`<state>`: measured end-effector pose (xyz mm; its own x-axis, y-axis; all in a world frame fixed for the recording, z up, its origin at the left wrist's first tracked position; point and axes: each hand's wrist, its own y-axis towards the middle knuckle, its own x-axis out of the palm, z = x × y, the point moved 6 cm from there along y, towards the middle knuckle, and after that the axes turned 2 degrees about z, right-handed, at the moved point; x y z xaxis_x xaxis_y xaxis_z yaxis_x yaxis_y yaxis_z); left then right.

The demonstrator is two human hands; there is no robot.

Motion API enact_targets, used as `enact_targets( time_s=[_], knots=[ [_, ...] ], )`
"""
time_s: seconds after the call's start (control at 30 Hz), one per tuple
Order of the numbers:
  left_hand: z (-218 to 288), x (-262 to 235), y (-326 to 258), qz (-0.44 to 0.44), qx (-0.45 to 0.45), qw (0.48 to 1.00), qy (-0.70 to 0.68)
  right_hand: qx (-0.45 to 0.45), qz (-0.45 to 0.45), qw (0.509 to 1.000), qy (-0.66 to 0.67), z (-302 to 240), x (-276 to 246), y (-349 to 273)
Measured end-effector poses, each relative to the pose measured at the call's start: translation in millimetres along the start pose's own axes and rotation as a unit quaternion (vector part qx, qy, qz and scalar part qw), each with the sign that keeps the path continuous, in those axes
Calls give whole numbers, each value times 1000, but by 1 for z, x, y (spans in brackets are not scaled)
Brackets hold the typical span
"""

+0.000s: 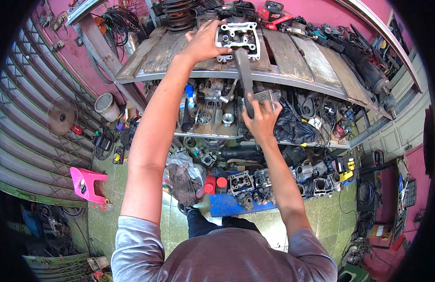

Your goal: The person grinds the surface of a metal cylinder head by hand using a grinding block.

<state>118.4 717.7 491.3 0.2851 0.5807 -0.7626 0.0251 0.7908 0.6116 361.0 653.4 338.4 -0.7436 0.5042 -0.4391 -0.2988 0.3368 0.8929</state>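
A silvery engine cylinder head [237, 34] rests on the wooden planks of the bench top, its hollow inside with valve parts facing me. My left hand [205, 43] grips its left side, fingers along the upper edge and thumb at the lower left corner. With my right hand [263, 115] I hold a long, flat, dark grey bar-shaped tool [244, 75] near its lower end. The tool's upper end reaches the lower edge of the cylinder head; whether it touches cannot be made out. Its exact kind is unclear.
Plank bench top [288, 54] has a metal front edge. Behind lie a finned cylinder [177, 14] and a red box [274, 18]. A lower shelf holds loose engine parts and a black plastic bag [299, 124]. Below, several engine parts crowd a blue board [227, 205]; a pink stool [88, 183] stands left.
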Motion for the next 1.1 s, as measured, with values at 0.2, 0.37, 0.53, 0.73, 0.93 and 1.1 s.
enact_targets(
  time_s=[0.2,0.37,0.53,0.73,0.93,1.1],
  knots=[
    [3,1,-4,36,11,999,7,9,-19,1000,-4,1,7,-27],
    [1,3,-3,33,-6,999,18,10,2,1000,6,0,-3,-16],
    [8,2,-4,24,5,1000,16,-1,7,1000,-14,3,-2,-5],
    [7,3,-5,8,-11,1000,0,10,4,1000,17,7,-8,-30],
    [6,3,-6,26,6,1000,-2,35,28,999,3,5,-8,-2],
    [7,3,-7,22,-8,1000,10,82,38,995,34,14,-15,-32]
  ],
)
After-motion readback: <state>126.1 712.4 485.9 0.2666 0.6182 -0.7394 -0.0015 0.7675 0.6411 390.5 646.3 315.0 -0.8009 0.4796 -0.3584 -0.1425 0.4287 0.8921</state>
